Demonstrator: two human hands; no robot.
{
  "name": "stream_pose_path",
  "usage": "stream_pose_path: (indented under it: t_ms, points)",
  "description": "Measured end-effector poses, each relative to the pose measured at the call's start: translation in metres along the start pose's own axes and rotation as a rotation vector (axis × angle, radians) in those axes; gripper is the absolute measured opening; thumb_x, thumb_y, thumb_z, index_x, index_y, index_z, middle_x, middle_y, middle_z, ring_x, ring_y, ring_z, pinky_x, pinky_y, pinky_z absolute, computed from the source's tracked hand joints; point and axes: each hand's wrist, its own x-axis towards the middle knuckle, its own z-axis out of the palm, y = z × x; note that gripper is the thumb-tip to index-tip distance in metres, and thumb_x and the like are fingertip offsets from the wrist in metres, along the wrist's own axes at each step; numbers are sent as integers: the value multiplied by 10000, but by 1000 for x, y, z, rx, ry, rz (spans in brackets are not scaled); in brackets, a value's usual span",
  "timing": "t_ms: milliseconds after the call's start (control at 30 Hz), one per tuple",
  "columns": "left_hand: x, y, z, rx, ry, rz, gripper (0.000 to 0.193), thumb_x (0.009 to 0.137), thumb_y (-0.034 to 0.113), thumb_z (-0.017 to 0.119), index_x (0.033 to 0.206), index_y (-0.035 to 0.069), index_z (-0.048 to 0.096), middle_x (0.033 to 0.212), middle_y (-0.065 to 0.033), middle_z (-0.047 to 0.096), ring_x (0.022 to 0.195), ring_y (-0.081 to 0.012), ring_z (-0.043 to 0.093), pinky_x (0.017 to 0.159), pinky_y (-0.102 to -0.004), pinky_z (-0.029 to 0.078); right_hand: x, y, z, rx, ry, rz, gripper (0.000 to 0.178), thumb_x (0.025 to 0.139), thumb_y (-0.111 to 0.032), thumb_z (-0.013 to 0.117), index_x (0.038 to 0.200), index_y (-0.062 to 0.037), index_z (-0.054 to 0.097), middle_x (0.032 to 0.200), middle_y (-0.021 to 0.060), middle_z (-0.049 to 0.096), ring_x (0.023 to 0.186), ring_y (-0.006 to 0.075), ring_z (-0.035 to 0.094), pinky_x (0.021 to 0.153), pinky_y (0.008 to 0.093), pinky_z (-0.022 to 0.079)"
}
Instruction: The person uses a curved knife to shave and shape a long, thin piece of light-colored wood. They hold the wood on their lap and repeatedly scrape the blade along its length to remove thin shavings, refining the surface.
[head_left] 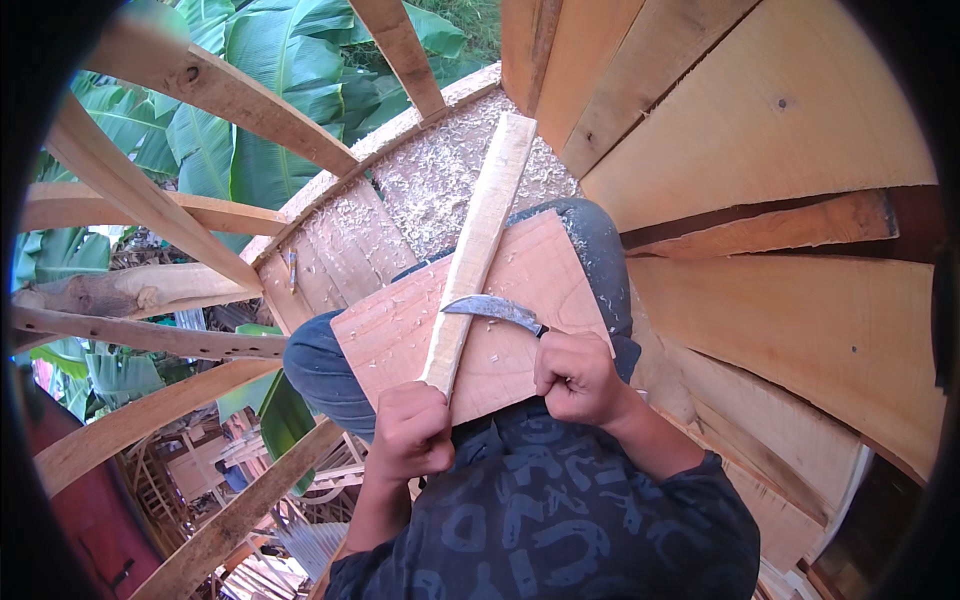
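Observation:
My left hand point(413, 428) is closed around the near end of a long, pale strip of wood point(482, 240), which slants away from me toward the upper right. In my right hand point(578, 376) is a curved knife point(493, 308) with a dark-stained blade, its fist wrapped round the handle. The blade points left and its tip lies over the strip; whether the edge touches the wood I cannot tell. Under both lies a flat reddish wooden board point(545, 262) across my lap, dotted with a few shavings. My fists hide most of the knife handle and the strip's near end.
Pale shavings point(430, 190) cover the wooden floor beyond my knees. A small pen-like object point(292, 268) lies on the floor at the left. Wooden rails point(230, 110) fence the left side, with banana leaves behind. A plank wall point(780, 330) stands close on my right.

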Motion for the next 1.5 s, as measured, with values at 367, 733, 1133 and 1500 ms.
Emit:
stream_pose_path:
  t_ms: [367,733,1133,1500]
  points:
    - [28,-6,9,40,151,-247,196,582,-123,533,690,40,544,599,-78,487,547,-276,518,526,-373,399,23,-10,-6,106,-90,235,147,621,115,538,635,-30,524,607,62,507,510,198,559,460,319,411]
    - [-17,-8,-1,516,-235,-822,499,691,201,804,1089,60,539,987,-116,535,933,-314,545,840,-397,380,-14,8,-28,-713,-329,455,368,705,-166,811,1006,-78,618,859,83,602,737,258,639,625,376,507]
    - [-14,-19,-3,216,-222,-976,425,686,160,742,1032,3,550,944,-195,555,834,-375,616,689,-455,472,0,6,-16,-462,-331,644,236,850,-125,680,1040,-18,592,748,158,609,633,305,627,587,367,491]
    - [-49,-20,5,-513,-14,-1086,522,766,222,830,1133,-17,547,810,-179,680,751,-297,698,719,-374,539,1,4,-7,-572,-352,568,204,846,-166,746,937,-35,619,611,87,549,505,234,558,501,332,427]
